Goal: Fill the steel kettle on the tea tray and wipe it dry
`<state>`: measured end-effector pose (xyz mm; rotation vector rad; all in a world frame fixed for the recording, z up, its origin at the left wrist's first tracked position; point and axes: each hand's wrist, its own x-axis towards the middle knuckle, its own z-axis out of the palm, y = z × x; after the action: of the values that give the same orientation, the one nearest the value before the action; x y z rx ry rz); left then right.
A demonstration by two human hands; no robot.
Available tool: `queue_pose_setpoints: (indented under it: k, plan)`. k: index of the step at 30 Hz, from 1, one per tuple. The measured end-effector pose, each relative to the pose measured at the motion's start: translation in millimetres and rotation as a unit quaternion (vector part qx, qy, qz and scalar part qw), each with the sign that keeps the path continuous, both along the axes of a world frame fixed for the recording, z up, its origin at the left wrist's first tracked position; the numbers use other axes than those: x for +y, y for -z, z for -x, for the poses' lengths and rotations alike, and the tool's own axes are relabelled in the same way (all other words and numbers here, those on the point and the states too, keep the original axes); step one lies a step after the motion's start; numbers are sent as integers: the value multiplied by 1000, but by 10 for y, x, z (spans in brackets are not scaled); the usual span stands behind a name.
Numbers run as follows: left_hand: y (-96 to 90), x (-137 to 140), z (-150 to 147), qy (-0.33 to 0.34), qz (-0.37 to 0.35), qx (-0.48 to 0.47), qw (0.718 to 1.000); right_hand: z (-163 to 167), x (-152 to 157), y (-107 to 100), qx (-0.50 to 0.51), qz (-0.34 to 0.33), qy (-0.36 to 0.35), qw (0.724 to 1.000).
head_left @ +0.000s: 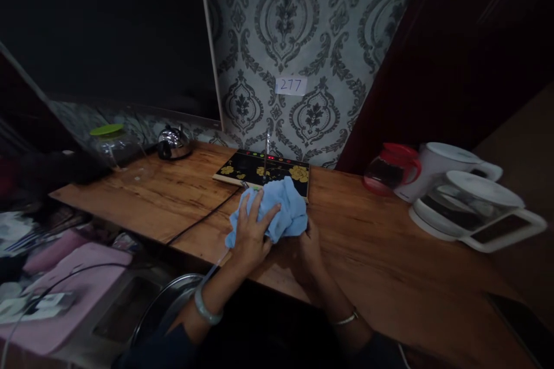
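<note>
A crumpled light-blue cloth (289, 207) is between my hands above the front part of the wooden table. My left hand (249, 236) presses on its left side, fingers bent over the fabric. At the lower right edge, my right hand (310, 247) grips the cloth, its fingertips partly hidden. Whether anything lies inside the cloth cannot be seen. Just behind it is a black tea stove panel (242, 166) with gold flowers, lit red indicators and a thin upright spout (267, 153).
On the right of the wooden table (359, 248) stand a red-lidded glass pitcher (389, 170), a white kettle (445, 155) and a white-lidded glass kettle (467, 207). A shiny kettle (173, 143) and green-lidded jar (115, 147) are at left. A dark cord (203, 218) crosses the table.
</note>
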<state>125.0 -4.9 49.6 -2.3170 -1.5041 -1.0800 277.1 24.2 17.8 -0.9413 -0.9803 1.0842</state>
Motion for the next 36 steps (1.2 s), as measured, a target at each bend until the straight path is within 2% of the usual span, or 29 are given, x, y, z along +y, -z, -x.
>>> queue_pose_setpoints:
  k: [3,6,10,12,14,17,20,23,26,29,36]
  plan:
    - [136,-128,107,7,-16,20,1000,-22,-1,-12,-50,-42,-12,998]
    - [270,-243,233,7,-18,40,999,-42,-11,-46,-97,-58,-13,994]
    - [340,-312,437,20,38,45,998,-37,-24,-73,-104,-64,-10,992]
    - [318,-299,557,35,69,13,997,-34,-20,-72,-106,-63,-6,992]
    - [263,-266,671,29,80,-58,995,-34,-16,-72,-104,-59,-9,993]
    - [138,-215,767,-45,55,-193,979,-35,-32,-81,-103,-57,-12,993]
    - [10,-175,681,-83,29,-270,959,-28,-92,-87,-103,-42,0,994]
    - [-20,-122,410,-41,40,-272,961,-24,-184,-70,-102,-19,-7,995]
    - [79,-66,90,-2,28,-217,976,-36,-280,-31,-105,-17,-14,994]
    - [233,-59,-124,-8,-18,-187,982,-68,-352,1,-102,-18,-10,995]
    - [528,-260,-141,-29,-28,-100,994,-111,-408,2,-77,-5,0,997]
